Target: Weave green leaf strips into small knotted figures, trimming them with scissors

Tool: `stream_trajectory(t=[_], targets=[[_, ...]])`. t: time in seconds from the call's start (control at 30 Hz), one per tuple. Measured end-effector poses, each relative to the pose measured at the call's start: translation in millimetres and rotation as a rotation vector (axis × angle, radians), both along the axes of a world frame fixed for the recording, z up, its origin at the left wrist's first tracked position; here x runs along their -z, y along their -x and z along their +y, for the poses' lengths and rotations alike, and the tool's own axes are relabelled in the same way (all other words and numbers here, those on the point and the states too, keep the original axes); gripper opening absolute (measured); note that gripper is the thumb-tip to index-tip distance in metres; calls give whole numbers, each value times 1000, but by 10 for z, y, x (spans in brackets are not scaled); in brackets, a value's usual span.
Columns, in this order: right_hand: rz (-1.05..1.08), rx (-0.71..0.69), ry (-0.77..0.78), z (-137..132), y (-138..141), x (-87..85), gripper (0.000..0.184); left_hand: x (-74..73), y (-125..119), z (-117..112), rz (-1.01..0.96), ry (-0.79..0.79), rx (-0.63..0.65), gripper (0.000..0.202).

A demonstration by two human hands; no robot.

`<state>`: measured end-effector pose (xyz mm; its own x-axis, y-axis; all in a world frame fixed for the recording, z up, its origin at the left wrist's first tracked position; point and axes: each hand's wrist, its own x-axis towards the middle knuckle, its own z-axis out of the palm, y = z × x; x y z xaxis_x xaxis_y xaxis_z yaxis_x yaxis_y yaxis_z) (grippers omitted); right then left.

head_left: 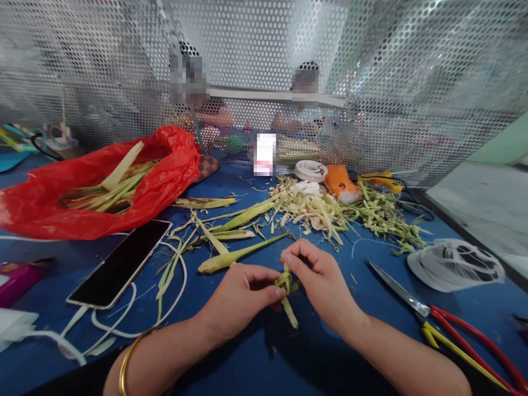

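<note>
Close above the blue counter (256, 363), my left hand (241, 297) and right hand (322, 280) both pinch a folded leaf strip (286, 291). It looks light, thin and easy to tear, so I grip it near the fold. Farther away lie scissors (416, 308) and leaf scraps (313, 209).

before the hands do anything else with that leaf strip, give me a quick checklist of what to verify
1. Left hand pinches the green leaf strip: ok.
2. Right hand grips the strip's top: ok.
3. Strip's tail hangs free below the fingers: ok.
4. Scissors lie apart from both hands, on the right: ok.
5. Phone and its white cable lie apart from the strip: ok.
6. Whether the fold is tight: cannot tell.
</note>
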<state>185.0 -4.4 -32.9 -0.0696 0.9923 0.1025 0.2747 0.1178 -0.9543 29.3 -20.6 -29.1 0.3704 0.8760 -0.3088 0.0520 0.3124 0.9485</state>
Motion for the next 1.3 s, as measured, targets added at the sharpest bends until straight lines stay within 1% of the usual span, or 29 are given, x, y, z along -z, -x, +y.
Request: stream_trajectory(t=[0.13,0.2,0.27,0.4,0.53,0.7,0.77,0.83,0.93,1.0,1.07,1.13,1.17,1.23,1.3], targets=[[-9,18,37,-9,8,29,18,-25,16,-1,-108,81,44,17],[-6,31,60,-16,18,44,19,-41,24,3,-124,77,85,17],[-18,40,43,-20,28,61,20,-53,27,9,-129,66,113,18],[-83,7,-18,-25,47,99,20,-48,12,6,-141,123,99,20],[-84,-39,-5,-37,61,129,20,-32,-3,-26,-124,184,95,24],[-89,-70,-25,-60,80,134,18,-17,-17,-48,-48,204,84,22],[-55,-91,-4,-52,77,121,18,-10,-23,-47,-26,220,78,21],[10,-99,41,-23,57,96,17,-8,-21,-38,-30,212,51,19],[94,-119,114,50,-1,43,19,-7,0,-4,-66,178,-47,18],[88,-170,158,90,-37,12,21,-5,22,24,-87,164,-109,18],[32,-198,178,106,-61,0,20,1,42,46,-95,166,-140,18],[-49,-180,141,99,-75,10,20,9,53,56,-93,186,-138,18],[-91,-158,95,90,-81,21,21,13,54,59,-94,199,-135,18],[-152,-98,-54,71,-94,43,17,18,52,63,-126,221,-158,17],[-164,9,-217,50,-103,54,11,24,46,73,-202,236,-234,16]])
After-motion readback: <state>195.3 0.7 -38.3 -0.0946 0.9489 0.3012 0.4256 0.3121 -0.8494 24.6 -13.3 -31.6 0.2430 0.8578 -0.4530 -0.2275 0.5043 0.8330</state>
